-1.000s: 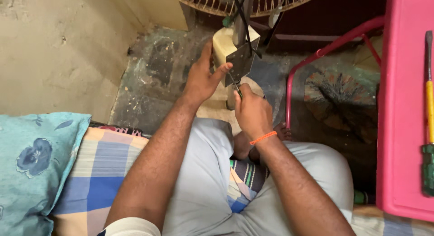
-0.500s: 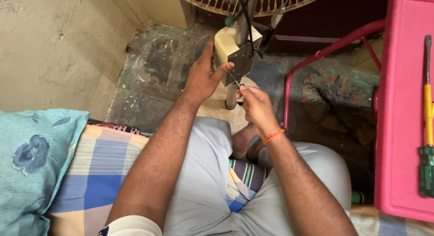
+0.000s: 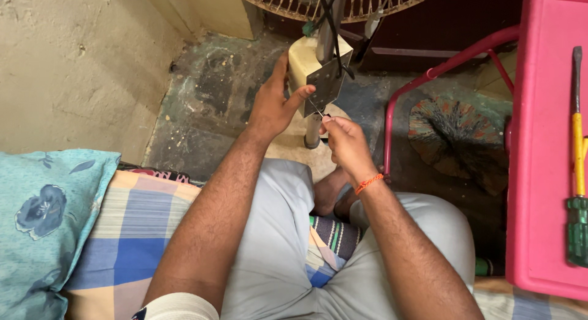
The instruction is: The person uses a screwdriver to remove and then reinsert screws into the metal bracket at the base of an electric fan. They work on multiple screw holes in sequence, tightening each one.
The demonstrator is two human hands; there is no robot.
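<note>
left hand (image 3: 272, 105) grips cream fan control box (image 3: 309, 63), steadying grey cover plate (image 3: 326, 84). right hand (image 3: 346, 139) pinches thin tool (image 3: 317, 109) at plate edge. advice: keep box braced, tool square, pressure light.

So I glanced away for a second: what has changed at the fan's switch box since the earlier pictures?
The right hand has drawn back slightly from the grey panel, pinching a thin wire that now shows stretched between them. The left hand still steadies the cream switch box. The screwdrivers on the pink stool have not moved.
</note>
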